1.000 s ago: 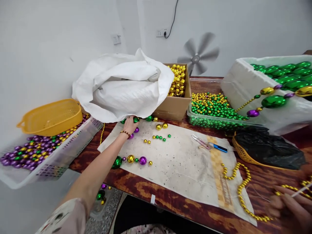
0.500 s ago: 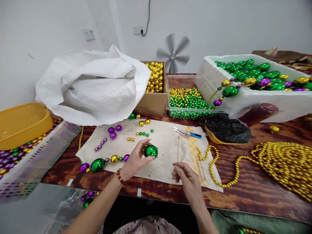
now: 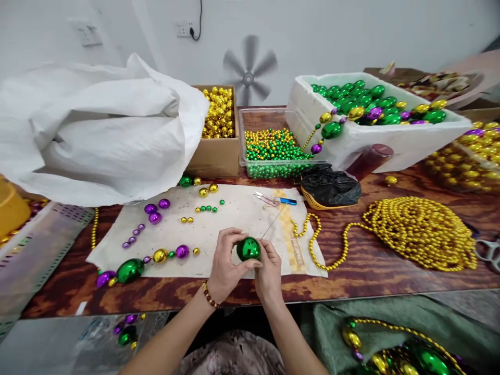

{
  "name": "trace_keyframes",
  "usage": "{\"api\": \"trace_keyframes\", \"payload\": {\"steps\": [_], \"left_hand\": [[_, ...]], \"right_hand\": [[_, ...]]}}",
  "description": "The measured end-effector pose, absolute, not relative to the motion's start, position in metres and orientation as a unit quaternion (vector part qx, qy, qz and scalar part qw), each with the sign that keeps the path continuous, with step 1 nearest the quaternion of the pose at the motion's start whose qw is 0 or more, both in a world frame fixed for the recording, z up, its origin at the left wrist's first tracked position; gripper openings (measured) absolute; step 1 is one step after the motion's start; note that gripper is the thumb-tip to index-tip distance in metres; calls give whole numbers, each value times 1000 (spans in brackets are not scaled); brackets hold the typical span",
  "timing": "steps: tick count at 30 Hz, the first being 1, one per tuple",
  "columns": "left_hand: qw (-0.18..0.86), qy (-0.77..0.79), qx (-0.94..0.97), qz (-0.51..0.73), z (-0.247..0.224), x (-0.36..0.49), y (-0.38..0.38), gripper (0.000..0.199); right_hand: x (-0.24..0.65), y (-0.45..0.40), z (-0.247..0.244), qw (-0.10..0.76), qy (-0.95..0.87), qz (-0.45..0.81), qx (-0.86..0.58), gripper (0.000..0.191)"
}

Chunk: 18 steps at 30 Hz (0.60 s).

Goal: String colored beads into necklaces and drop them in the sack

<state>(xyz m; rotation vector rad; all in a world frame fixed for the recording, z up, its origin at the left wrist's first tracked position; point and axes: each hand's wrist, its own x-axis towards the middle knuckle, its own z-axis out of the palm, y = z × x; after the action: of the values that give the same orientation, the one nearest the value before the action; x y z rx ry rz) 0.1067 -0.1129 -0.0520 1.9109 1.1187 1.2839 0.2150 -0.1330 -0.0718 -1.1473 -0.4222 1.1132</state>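
Observation:
A shiny green ball (image 3: 248, 249) is held between the thumb and fingers of my left hand (image 3: 227, 263), above the front of the pale cloth (image 3: 230, 213). Close against the ball's right side, my right hand (image 3: 269, 266) pinches a thin needle-like wire that slants up to the right. On the cloth's left lie a strung row with a big green bead (image 3: 130, 271), a gold bead (image 3: 160, 255) and a purple bead (image 3: 182, 251). Loose purple balls (image 3: 155, 216) and small green and gold beads lie behind it.
Small scissors (image 3: 265, 199) and a blue lighter (image 3: 288, 201) lie at the cloth's back right. A gold bead chain (image 3: 422, 234) is piled at right. Behind stand a cardboard box (image 3: 216, 156), a clear bin (image 3: 279, 170) and a foam box (image 3: 406, 146). A white sack (image 3: 113, 151) bulges at left.
My hands have come together: the right has moved in beside the green ball with the wire. The view has turned to the right, bringing more of the bead pile and scissors into sight.

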Motion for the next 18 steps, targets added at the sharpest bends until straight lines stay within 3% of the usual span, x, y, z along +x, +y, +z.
{"api": "trace_keyframes", "payload": {"steps": [3, 9, 18], "left_hand": [[250, 422, 727, 480, -57, 113, -120, 38], [272, 456, 720, 447, -64, 112, -128, 55], [340, 420, 688, 484, -54, 83, -107, 41]], "right_hand": [[208, -134, -75, 692, -136, 493, -509, 31], [212, -134, -79, 696, -147, 472, -521, 29], [231, -157, -87, 630, -285, 477, -543, 30]]}}
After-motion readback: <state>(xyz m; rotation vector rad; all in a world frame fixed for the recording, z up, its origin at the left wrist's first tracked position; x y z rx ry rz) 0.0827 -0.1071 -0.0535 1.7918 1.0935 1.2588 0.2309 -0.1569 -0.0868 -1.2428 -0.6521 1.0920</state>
